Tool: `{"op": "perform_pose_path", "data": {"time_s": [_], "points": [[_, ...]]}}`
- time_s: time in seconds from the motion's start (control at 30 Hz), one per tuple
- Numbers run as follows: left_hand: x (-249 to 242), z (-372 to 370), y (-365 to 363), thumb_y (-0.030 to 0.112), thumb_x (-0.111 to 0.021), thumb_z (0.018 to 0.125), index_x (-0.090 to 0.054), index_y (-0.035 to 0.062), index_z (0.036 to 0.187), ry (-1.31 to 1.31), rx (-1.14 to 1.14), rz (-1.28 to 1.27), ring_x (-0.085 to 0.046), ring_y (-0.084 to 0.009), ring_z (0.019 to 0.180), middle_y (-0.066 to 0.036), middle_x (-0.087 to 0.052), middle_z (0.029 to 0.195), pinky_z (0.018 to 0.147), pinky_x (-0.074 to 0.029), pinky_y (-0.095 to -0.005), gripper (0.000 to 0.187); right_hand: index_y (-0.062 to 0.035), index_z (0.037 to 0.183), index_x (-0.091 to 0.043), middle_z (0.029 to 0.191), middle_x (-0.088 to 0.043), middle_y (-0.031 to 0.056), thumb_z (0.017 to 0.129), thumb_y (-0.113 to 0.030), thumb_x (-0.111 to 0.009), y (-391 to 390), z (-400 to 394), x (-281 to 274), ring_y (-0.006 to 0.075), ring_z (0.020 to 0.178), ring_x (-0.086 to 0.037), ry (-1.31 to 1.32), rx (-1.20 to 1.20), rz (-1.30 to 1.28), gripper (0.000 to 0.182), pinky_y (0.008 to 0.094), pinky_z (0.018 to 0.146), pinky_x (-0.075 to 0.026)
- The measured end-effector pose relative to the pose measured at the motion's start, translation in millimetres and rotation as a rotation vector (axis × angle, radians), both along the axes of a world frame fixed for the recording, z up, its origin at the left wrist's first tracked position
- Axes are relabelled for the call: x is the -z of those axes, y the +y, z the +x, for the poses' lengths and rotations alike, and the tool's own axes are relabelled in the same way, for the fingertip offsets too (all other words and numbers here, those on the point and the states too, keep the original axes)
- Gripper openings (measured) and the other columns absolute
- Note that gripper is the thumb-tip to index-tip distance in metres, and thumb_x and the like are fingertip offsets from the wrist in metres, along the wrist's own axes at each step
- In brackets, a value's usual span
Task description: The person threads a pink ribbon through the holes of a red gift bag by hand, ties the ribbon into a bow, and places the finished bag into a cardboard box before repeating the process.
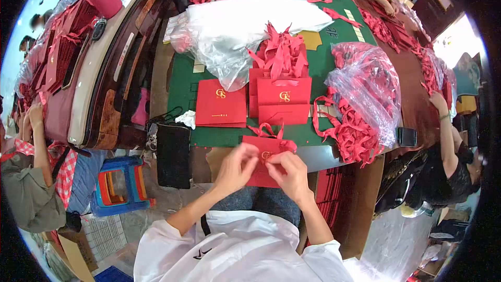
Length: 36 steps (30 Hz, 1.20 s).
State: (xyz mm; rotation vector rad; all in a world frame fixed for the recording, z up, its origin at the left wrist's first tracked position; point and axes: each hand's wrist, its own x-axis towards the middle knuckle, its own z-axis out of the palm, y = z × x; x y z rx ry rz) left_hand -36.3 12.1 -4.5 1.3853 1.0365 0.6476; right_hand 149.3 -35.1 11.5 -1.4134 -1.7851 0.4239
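A red paper bag with a gold logo is upright at the table's near edge, in front of my body. Red ribbon loops above its top edge. My left hand is at the bag's upper left, thumb and fingers pinched; what lies between them is too small to make out. On the upper right, by the logo, my right hand pinches the bag with bent fingers. Just beyond, a flat red bag lies beside a stack of red bags topped with tangled ribbons.
Clear plastic covers part of the green table top. On the right is a plastic bag of red ribbons, near a phone. A black pouch hangs at the left edge. Other people sit on both sides; blue stools stand left.
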Motion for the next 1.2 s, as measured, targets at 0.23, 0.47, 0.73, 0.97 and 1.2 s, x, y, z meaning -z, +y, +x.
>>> {"op": "perform_pose_path", "data": {"time_s": [0.23, 0.47, 0.73, 0.97, 1.2], "points": [[6, 2, 28, 0.006, -0.068, 0.084, -0.061, 0.0014, 0.119, 0.534, -0.025, 0.713, -0.055, -0.0356, 0.105, -0.016, -0.057, 0.110, 0.089, -0.048, -0.0444, 0.036, -0.0046, 0.092, -0.067, 0.081, -0.066, 0.0099, 0.082, -0.007, -0.074, 23, -19, 16, 0.0243, 0.073, -0.067, -0.021, 0.176, -0.104, 0.012, 0.0353, 0.065, -0.053], [4, 2, 31, 0.005, -0.069, 0.083, -0.062, 0.0021, 0.112, 0.529, -0.002, 0.754, -0.056, -0.0351, 0.099, -0.016, -0.056, 0.107, 0.085, -0.049, -0.0432, 0.030, -0.0046, 0.089, -0.065, 0.080, -0.067, 0.0103, 0.081, -0.008, -0.072, 29, -28, 28, 0.0261, 0.073, -0.068, -0.126, 0.220, -0.132, 0.011, 0.0368, 0.065, -0.053], [-6, 6, 25, 0.003, -0.069, 0.082, -0.062, 0.0048, 0.104, 0.420, 0.040, 0.656, -0.061, -0.0367, 0.093, -0.015, -0.057, 0.102, 0.078, -0.052, -0.0438, 0.023, -0.0024, 0.086, -0.065, 0.078, -0.069, 0.0132, 0.082, -0.012, -0.071, 20, -29, 14, 0.0284, 0.070, -0.069, 0.125, 0.240, -0.345, 0.012, 0.0397, 0.064, -0.054], [-10, 11, 17, 0.002, -0.062, 0.085, -0.059, 0.0025, 0.097, 0.439, 0.099, 0.713, -0.060, -0.0370, 0.089, -0.016, -0.060, 0.093, 0.075, -0.050, -0.0455, 0.013, -0.0013, 0.084, -0.066, 0.072, -0.070, 0.0139, 0.080, -0.019, -0.073, 11, -25, 11, 0.0274, 0.065, -0.069, 0.160, 0.299, -0.446, 0.019, 0.0373, 0.063, -0.054], [-5, 19, 3, 0.002, -0.059, 0.081, -0.056, 0.0034, 0.095, 0.499, 0.036, 0.775, -0.058, -0.0339, 0.086, -0.014, -0.060, 0.088, 0.074, -0.049, -0.0433, 0.015, -0.0022, 0.080, -0.066, 0.070, -0.069, 0.0139, 0.077, -0.021, -0.074, 11, -24, 3, 0.0286, 0.065, -0.069, 0.156, 0.284, -0.498, 0.021, 0.0396, 0.063, -0.054]]}}
